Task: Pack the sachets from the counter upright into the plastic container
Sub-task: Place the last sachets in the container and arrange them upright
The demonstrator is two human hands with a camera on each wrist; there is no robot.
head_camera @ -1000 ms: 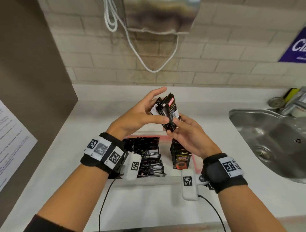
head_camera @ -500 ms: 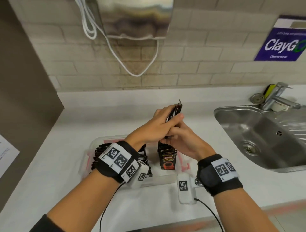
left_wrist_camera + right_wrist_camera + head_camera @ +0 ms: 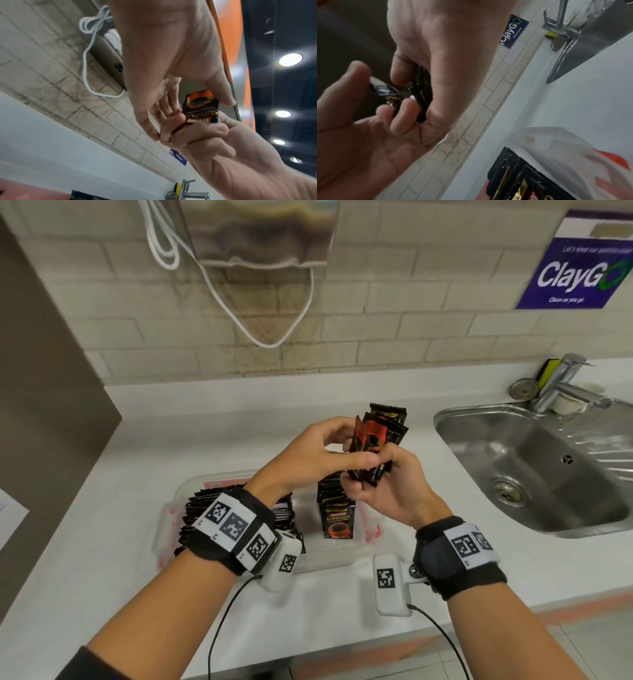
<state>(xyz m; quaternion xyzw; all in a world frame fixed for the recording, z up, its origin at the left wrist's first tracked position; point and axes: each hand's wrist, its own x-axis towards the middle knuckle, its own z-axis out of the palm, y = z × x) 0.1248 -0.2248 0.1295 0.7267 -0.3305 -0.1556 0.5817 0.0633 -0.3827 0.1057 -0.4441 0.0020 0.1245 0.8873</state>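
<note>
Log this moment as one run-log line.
step: squaring sachets | right hand: grips fanned sachets | left hand: pinches them | plastic container: part filled | placed: not yet

Stainless steel sink [image 3: 534,470] set in white counter at right; chrome tap [image 3: 561,385] behind it. Blue ClayGo sign [image 3: 579,268] on far tiled wall; white cable [image 3: 219,289] hanging left.

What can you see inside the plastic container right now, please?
Inside the plastic container: a packed row of sachets at left, an upright stack at right. The left wrist hides the middle.
</note>
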